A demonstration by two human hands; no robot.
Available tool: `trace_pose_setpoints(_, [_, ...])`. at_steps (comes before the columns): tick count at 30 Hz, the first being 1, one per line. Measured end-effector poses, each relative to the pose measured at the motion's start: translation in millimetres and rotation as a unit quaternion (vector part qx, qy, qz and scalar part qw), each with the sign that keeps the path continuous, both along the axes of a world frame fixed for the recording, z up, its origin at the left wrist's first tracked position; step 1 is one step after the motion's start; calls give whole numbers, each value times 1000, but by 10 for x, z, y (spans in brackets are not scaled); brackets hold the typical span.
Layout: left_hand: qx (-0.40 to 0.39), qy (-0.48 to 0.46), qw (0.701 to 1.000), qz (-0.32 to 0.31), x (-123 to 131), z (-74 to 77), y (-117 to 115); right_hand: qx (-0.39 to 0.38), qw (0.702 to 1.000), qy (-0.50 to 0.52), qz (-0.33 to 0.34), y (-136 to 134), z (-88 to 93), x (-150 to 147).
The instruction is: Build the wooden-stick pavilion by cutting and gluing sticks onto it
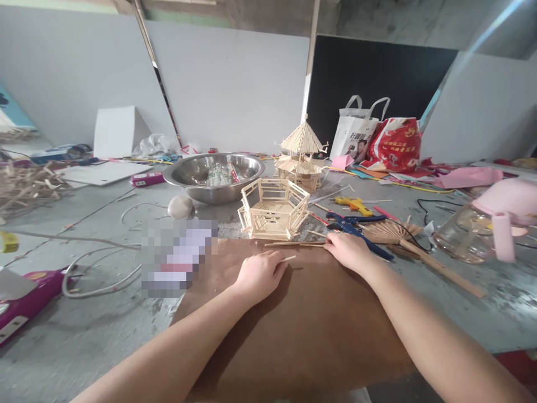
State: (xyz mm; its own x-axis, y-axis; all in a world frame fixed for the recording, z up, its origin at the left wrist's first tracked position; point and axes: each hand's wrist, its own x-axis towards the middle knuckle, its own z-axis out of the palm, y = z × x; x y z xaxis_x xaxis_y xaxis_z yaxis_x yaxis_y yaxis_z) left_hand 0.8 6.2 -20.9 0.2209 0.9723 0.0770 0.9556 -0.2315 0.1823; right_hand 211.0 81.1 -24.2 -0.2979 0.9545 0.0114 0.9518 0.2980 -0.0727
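Note:
My left hand (pixel 260 275) is closed over the brown board (pixel 310 336), with a short wooden stick (pixel 288 259) poking out from its fingertips. My right hand (pixel 346 249) is at the board's far edge, its fingers closed on the end of some thin wooden sticks (pixel 293 244) that lie along that edge. Just beyond the sticks stands a six-sided railing frame (pixel 274 215) built of pale sticks. Behind it is a small stick pavilion (pixel 302 148) with a pointed roof.
Blue cutting pliers (pixel 352 224), a yellow glue gun (pixel 353 205) and a folded paper fan (pixel 436 266) lie to the right, near a pink-lidded jug (pixel 465 232). A steel basin (pixel 197 190) stands behind. Left are a blurred-out rectangle, a white cable (pixel 79 291) and a purple power strip (pixel 39 296).

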Motion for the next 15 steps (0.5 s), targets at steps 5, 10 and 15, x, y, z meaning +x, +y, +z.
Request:
trace_pose_setpoints(5, [6, 3, 1000, 19, 17, -8, -6, 9, 999, 24, -20, 48, -33, 9])
trace_pose_setpoints(10, [16, 1, 999, 42, -42, 130, 76, 11, 998, 57, -24, 60, -52, 3])
trace_pose_setpoints(15, [47, 13, 998, 47, -127, 239, 156, 43, 992, 112, -40, 124, 7, 91])
